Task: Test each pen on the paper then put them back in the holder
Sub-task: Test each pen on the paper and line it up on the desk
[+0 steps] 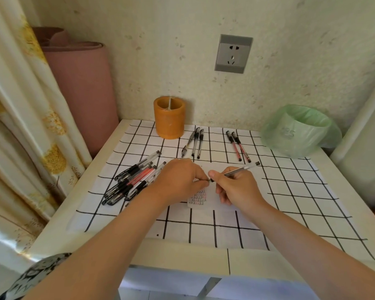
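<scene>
My right hand (236, 187) grips a clear black pen (240, 169) whose rear end points up to the right. My left hand (180, 180) pinches at the pen's tip end, where the cap sits; the cap itself is hidden by my fingers. Below both hands lies a small paper (200, 198) with rows of black and red marks. A heap of several black and red pens (132, 180) lies to the left. Three black pens (194, 142) and two red pens (238, 146) lie further back. The orange holder (169, 120) stands at the back, with nothing showing above its rim.
A white cloth with a black grid (290, 191) covers the small table. A bin lined with a green bag (301, 131) stands at the back right. A pink roll (82, 94) and a curtain (20, 126) are on the left. A wall socket (233, 54) is above.
</scene>
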A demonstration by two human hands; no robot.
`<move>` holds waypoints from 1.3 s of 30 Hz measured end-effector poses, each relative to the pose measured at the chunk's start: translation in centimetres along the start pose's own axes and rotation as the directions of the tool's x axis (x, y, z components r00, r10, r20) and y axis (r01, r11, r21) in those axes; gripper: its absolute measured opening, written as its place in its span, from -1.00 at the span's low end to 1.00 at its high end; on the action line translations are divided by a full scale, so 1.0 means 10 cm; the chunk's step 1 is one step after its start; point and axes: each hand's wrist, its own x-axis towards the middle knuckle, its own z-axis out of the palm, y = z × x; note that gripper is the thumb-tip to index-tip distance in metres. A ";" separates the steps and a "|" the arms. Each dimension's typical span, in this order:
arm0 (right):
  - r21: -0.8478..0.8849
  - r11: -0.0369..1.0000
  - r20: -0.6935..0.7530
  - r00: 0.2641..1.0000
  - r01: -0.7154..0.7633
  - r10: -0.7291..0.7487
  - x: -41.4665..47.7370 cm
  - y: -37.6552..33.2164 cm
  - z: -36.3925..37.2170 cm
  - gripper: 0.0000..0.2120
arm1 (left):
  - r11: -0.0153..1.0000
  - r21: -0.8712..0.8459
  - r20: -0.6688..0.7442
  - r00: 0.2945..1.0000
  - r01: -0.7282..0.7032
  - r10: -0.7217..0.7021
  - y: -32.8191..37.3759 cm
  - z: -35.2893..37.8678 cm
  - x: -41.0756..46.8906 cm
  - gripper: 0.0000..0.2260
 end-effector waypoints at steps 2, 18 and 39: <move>-0.027 1.000 -0.021 1.000 0.006 -0.007 0.00 -0.02 0.01 -0.65 | 0.999 0.038 -0.033 0.999 0.011 -0.010 0.00 0.03 0.01 -0.85; -0.160 0.967 0.312 0.939 0.200 -0.143 -0.06 0.10 -0.03 -0.88 | 0.984 0.141 0.135 0.983 0.107 -0.126 -0.08 0.06 -0.01 -0.41; -0.254 0.919 0.321 0.923 0.300 -0.213 -0.04 0.22 -0.01 -0.84 | 0.979 0.136 0.124 0.977 0.155 -0.172 -0.06 0.08 0.02 -0.37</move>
